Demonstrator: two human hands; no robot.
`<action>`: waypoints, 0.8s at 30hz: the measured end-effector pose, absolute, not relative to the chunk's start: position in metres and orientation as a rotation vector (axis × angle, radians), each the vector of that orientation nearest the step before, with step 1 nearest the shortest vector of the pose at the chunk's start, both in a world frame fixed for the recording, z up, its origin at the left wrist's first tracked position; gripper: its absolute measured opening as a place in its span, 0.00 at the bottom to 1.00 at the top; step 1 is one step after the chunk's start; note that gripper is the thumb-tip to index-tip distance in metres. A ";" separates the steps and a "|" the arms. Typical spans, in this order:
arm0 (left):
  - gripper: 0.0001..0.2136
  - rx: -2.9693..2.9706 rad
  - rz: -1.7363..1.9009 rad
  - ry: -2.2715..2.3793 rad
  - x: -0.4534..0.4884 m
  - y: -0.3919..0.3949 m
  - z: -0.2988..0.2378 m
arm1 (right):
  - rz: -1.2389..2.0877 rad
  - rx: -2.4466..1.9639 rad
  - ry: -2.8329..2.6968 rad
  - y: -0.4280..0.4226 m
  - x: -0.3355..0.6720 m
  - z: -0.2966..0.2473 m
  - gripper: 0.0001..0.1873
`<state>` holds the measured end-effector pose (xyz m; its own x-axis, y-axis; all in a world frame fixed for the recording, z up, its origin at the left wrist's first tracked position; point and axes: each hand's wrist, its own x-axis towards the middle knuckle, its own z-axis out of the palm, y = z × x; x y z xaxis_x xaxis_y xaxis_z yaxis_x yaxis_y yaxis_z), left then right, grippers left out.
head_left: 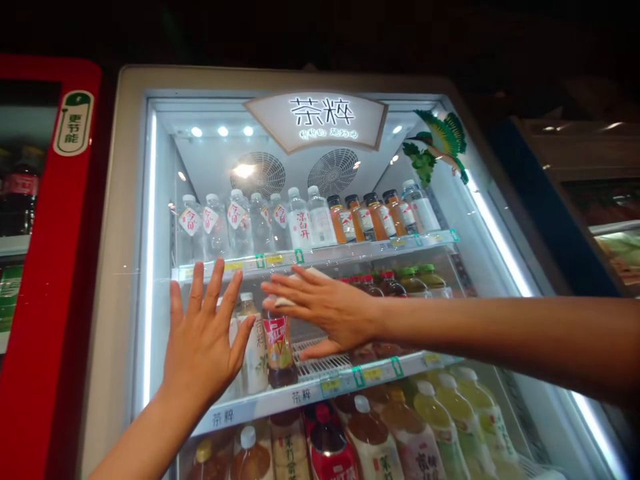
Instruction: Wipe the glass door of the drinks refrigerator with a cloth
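Note:
My left hand (200, 347) lies with fingers spread against the glass door (200, 167) of a lit drinks fridge, holding nothing. To its right, my right hand (330, 310) is stretched flat, pressing a thin white cloth (315, 274) to the same glass. Only parts of the cloth show, above the fingers and between them; the palm hides the rest. Behind the glass, near both hands, stand a white-labelled bottle (256, 353) and a red-labelled iced tea bottle (279, 347).
Clear water bottles (240, 220) and amber bottles (383, 217) line the top shelf. Larger drink bottles (380, 440) fill the bottom one. A sign (320, 120) and a bird sticker (440, 140) are at the top. A red fridge (65, 267) stands at left.

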<state>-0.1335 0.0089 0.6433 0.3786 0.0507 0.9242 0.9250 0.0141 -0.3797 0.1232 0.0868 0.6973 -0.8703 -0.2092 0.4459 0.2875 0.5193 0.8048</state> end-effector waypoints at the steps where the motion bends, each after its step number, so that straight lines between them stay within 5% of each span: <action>1: 0.36 -1.387 -0.885 -0.964 -0.135 0.009 0.641 | -1.307 -0.144 -2.212 0.087 0.122 0.704 0.52; 5: 0.36 -1.395 -0.893 -0.984 -0.136 0.012 0.629 | -1.156 -0.423 -1.955 0.089 0.113 0.712 0.54; 10: 0.37 -1.413 -0.882 -1.000 -0.131 0.014 0.617 | -1.298 0.003 -2.311 0.086 0.116 0.669 0.54; 16: 0.38 -1.414 -0.883 -1.005 -0.102 0.018 0.612 | -1.177 -0.349 -2.066 0.091 0.137 0.689 0.54; 24: 0.38 -1.454 -0.879 -0.947 -0.030 0.036 0.617 | -1.207 -0.257 -2.099 0.118 0.217 0.679 0.52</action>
